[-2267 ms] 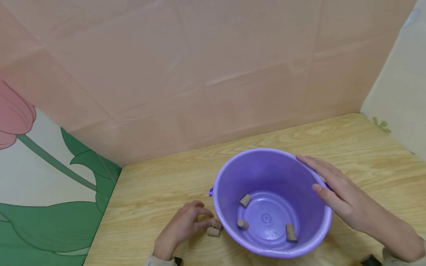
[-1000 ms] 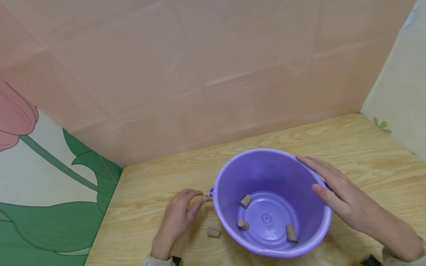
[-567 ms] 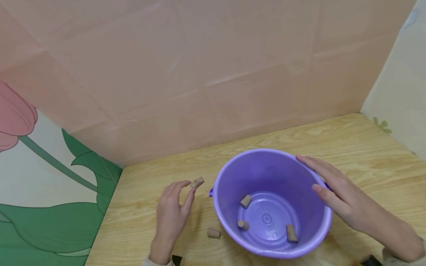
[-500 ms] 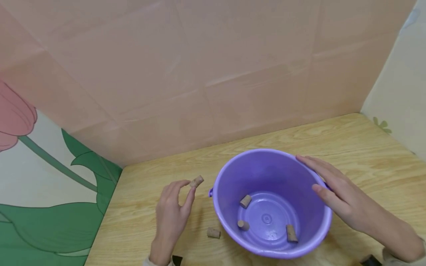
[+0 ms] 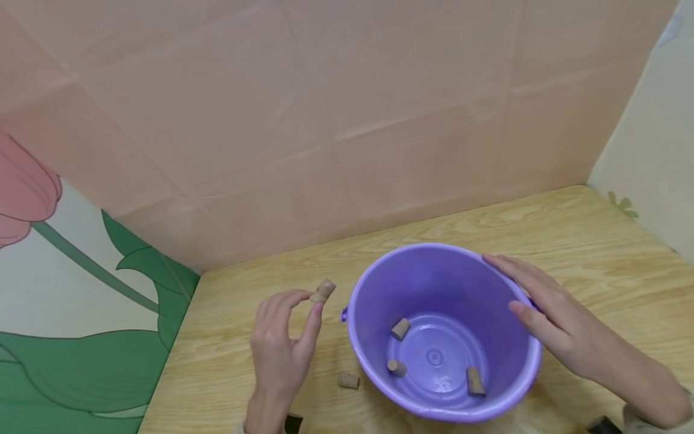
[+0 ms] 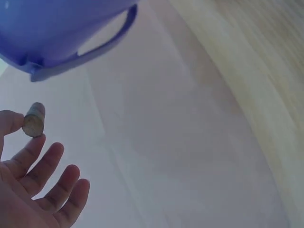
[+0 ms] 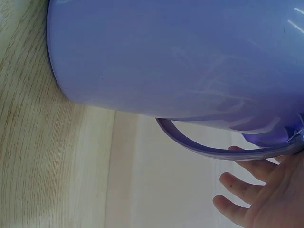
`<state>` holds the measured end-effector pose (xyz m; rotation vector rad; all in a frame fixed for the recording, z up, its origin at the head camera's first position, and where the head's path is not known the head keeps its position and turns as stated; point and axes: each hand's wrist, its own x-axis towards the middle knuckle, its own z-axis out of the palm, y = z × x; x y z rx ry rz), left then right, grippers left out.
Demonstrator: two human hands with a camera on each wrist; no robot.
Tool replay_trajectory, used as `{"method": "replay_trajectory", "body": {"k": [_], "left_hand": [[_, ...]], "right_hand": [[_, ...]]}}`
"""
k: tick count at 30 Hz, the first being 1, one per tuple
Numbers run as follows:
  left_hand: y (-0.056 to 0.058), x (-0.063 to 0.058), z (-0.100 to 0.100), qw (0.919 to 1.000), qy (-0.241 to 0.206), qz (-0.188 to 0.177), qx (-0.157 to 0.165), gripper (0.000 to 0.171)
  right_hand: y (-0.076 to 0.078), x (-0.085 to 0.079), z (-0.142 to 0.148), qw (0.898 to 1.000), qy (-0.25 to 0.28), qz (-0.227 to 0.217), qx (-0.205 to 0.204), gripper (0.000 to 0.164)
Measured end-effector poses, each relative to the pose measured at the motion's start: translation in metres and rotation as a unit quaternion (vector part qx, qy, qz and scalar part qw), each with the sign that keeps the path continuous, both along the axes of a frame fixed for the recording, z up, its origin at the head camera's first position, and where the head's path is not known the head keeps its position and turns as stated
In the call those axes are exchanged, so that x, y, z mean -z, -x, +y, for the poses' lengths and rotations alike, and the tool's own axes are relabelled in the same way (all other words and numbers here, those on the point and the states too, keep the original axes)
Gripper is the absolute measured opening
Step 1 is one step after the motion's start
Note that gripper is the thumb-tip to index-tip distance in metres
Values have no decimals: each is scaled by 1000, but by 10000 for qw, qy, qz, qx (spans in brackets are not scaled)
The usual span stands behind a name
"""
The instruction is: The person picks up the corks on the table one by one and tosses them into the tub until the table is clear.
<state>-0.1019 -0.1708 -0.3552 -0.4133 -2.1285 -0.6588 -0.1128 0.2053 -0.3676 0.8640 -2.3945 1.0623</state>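
Note:
My left hand (image 5: 279,346) pinches a small tan cork (image 5: 325,289) between thumb and fingertips, raised left of the purple bucket's rim. The left wrist view shows the same cork (image 6: 34,119) end-on, with the other fingers (image 6: 58,190) spread loosely below it. My right hand (image 5: 553,307) rests on the right rim of the purple bucket (image 5: 434,416), its fingers extended and the thumb over the rim. Inside the bucket lie three corks: one at the left (image 5: 400,328), one below it (image 5: 396,367) and one at the right (image 5: 475,381).
Another cork (image 5: 348,380) lies on the wood-grain table (image 5: 244,313), just left of the bucket. A handle (image 7: 209,151) hangs along the bucket's outside. Behind the table stands a pinkish sheet-covered wall (image 5: 325,120), with a flower-painted panel (image 5: 81,289) at the left.
The left hand has lifted a cork from beside the bucket, first moving away to the left and lately tipping it slightly higher. The right hand, the bucket and the other corks stay put.

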Motion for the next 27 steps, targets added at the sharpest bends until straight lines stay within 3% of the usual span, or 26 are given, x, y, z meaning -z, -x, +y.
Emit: {"method": "replay_trajectory", "body": {"k": [4,7,11,21,27], "left_hand": [[-1,-6,8,9985,18,457,313,25],[-4,-10,15,9968,7,584,539,29],[-8,-13,23,9953,-1,533,813,23],[-12,-17,36,9930,90,317,1138,18],[-9,-17,40,9872,468,238,1507,17]], "right_hand": [[0,0,0,10000,-1,-5,17,65],[0,0,0,10000,-10,5,23,65],[0,0,0,10000,-9,39,17,65],[0,0,0,10000,4,28,6,64],[0,2,0,10000,-1,40,23,64]]}}
